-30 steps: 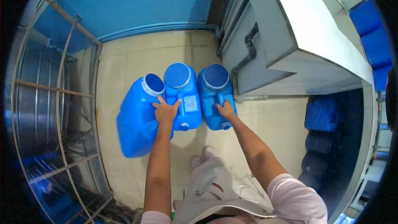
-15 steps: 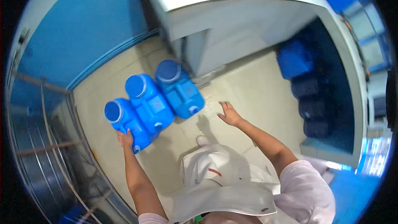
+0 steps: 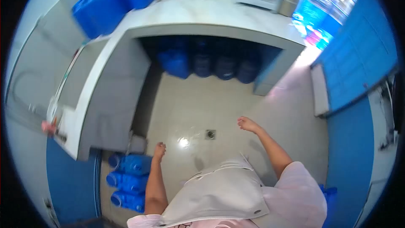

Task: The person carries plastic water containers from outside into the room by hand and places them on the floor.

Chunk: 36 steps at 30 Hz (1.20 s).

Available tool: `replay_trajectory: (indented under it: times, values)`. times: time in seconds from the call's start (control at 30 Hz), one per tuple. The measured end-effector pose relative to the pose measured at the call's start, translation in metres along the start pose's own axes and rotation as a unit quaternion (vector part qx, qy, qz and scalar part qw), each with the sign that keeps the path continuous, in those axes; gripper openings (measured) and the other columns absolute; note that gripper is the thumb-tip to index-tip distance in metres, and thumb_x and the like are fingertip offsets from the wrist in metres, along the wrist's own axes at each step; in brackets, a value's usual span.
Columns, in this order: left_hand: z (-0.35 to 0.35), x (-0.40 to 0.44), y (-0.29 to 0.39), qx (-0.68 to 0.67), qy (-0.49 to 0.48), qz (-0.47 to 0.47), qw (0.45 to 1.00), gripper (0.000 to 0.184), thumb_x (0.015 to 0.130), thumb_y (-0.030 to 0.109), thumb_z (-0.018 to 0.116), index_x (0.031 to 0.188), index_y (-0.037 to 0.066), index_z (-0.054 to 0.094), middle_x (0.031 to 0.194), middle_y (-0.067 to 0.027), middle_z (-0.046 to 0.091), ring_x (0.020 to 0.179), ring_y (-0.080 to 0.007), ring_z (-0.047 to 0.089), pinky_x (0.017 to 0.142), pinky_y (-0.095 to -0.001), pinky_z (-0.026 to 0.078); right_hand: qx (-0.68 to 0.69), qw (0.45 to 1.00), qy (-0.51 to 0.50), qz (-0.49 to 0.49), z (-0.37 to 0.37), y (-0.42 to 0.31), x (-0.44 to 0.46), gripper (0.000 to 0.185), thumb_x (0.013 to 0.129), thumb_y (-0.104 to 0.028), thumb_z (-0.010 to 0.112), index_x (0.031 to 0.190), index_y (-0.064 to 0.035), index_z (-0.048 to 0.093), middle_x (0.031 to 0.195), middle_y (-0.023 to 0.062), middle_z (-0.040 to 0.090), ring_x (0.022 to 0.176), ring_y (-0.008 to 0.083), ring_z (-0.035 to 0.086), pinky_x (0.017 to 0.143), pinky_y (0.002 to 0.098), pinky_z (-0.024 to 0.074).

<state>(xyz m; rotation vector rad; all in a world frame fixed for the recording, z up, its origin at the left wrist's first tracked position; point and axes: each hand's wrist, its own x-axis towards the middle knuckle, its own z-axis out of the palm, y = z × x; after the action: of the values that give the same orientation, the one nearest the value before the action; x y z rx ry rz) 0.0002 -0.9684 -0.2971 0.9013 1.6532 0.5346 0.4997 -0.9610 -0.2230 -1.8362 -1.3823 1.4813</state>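
Note:
My left hand (image 3: 159,151) hangs over the floor, its fingers loosely bent and nothing seen in it. It is nearest to three blue plastic water jugs standing in a row at the lower left: the far jug (image 3: 138,164), the middle jug (image 3: 133,182) and the near jug (image 3: 131,201). A gap separates the hand from them. My right hand (image 3: 247,124) is held out over the floor on the right, holding nothing, with its fingers slightly curled and apart. A light apron (image 3: 215,192) covers my front.
A white counter (image 3: 202,12) runs along the back and left. Beneath it stand several dark blue jugs (image 3: 202,65). Large blue containers (image 3: 101,8) sit on its left corner. A floor drain (image 3: 210,134) lies ahead. At the right is a blue door (image 3: 358,59) beside a bright doorway.
My left hand has let go of the nearest of the three jugs. My view has swung right, so the jugs now appear at the lower left and the counter ahead.

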Motion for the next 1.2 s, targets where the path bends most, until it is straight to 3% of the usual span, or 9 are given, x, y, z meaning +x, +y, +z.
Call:
replay_trajectory:
  times: [0.07,0.13,0.17,0.37,0.5,0.57,0.9,1.0,1.2]
  values:
    - [0.104,0.008,0.098,0.047,-0.06,0.066,0.995,0.036,0.083,0.025,0.045,0.113,0.005,0.043,0.09,-0.0073,0.056,0.076,-0.0178,0.054,0.064,-0.0311,0.045,0.126,0.99,0.024,-0.058,-0.08,0.067,-0.01,0.03,0.083,-0.019,0.048,0.106,-0.0006,0.048,0.086,0.0078,0.058,0.072,0.0148,0.056,0.063,0.0266,0.0453]
    - [0.214,0.0,0.209,0.063,-0.125,0.094,0.986,0.041,0.084,0.026,0.043,0.118,0.003,0.04,0.104,-0.0103,0.053,0.092,-0.021,0.053,0.077,-0.0324,0.044,0.056,0.991,0.114,-0.049,-0.159,0.091,-0.038,0.029,0.083,-0.018,0.048,0.106,-0.0007,0.049,0.087,0.0075,0.058,0.072,0.0146,0.056,0.064,0.0265,0.0451]
    - [0.267,-0.006,0.25,0.09,-0.152,0.106,0.979,0.041,0.084,0.026,0.043,0.118,0.003,0.04,0.104,-0.0103,0.053,0.092,-0.021,0.053,0.077,-0.0324,0.044,-0.018,0.985,0.165,-0.035,-0.187,0.102,-0.06,0.028,0.083,-0.016,0.047,0.106,-0.0007,0.05,0.088,0.0072,0.057,0.072,0.0143,0.056,0.066,0.0263,0.0449]
    - [0.546,-0.057,0.441,0.176,-0.425,0.182,0.869,0.041,0.086,0.024,0.044,0.121,0.003,0.038,0.104,-0.011,0.055,0.092,-0.0199,0.054,0.079,-0.0305,0.043,0.131,0.963,0.234,0.032,-0.391,0.131,-0.142,0.026,0.083,-0.016,0.048,0.104,-0.0009,0.051,0.087,0.0061,0.057,0.078,0.0121,0.055,0.069,0.0246,0.0438]
    - [0.685,-0.069,0.528,0.252,-0.509,0.25,0.784,0.04,0.088,0.026,0.044,0.121,0.004,0.04,0.107,-0.0092,0.053,0.095,-0.0172,0.053,0.082,-0.0298,0.042,0.273,0.918,0.282,0.048,-0.514,0.196,-0.151,0.024,0.084,-0.017,0.048,0.102,-0.0024,0.051,0.086,0.0033,0.055,0.078,0.0108,0.054,0.069,0.0241,0.0437]
    - [0.746,-0.057,0.57,0.276,-0.523,0.272,0.759,0.039,0.088,0.026,0.044,0.12,0.004,0.041,0.106,-0.0087,0.054,0.095,-0.0165,0.053,0.082,-0.0296,0.042,0.272,0.877,0.396,0.027,-0.558,0.23,-0.149,0.024,0.084,-0.02,0.049,0.098,-0.0018,0.053,0.077,0.0012,0.053,0.07,0.0091,0.05,0.063,0.023,0.0425]
    - [1.125,-0.044,0.741,0.263,-0.663,0.306,0.631,0.038,0.088,0.026,0.043,0.119,0.003,0.041,0.103,-0.0074,0.054,0.091,-0.0165,0.052,0.079,-0.0278,0.042,0.427,0.746,0.476,0.186,-0.766,0.351,-0.185,0.017,0.085,-0.021,0.049,0.097,-0.0084,0.052,0.082,0.0024,0.055,0.072,0.0117,0.055,0.064,0.0262,0.0465]
    - [1.205,-0.025,0.773,0.329,-0.629,0.418,0.567,0.038,0.087,0.025,0.043,0.117,0.002,0.043,0.096,-0.0088,0.056,0.086,-0.0156,0.052,0.077,-0.0283,0.043,0.421,0.75,0.467,0.208,-0.854,0.398,-0.149,0.016,0.085,-0.019,0.049,0.096,-0.0084,0.052,0.08,0.0021,0.055,0.069,0.0117,0.056,0.063,0.0255,0.0466]
    - [1.276,0.061,0.853,0.286,-0.533,0.339,0.721,0.038,0.087,0.026,0.044,0.118,0.003,0.043,0.098,-0.0093,0.057,0.087,-0.0156,0.055,0.076,-0.0275,0.043,0.269,0.901,0.324,0.106,-1.114,0.396,0.005,0.019,0.083,-0.017,0.049,0.097,-0.0043,0.053,0.08,0.0023,0.054,0.068,0.009,0.052,0.062,0.0218,0.0449]
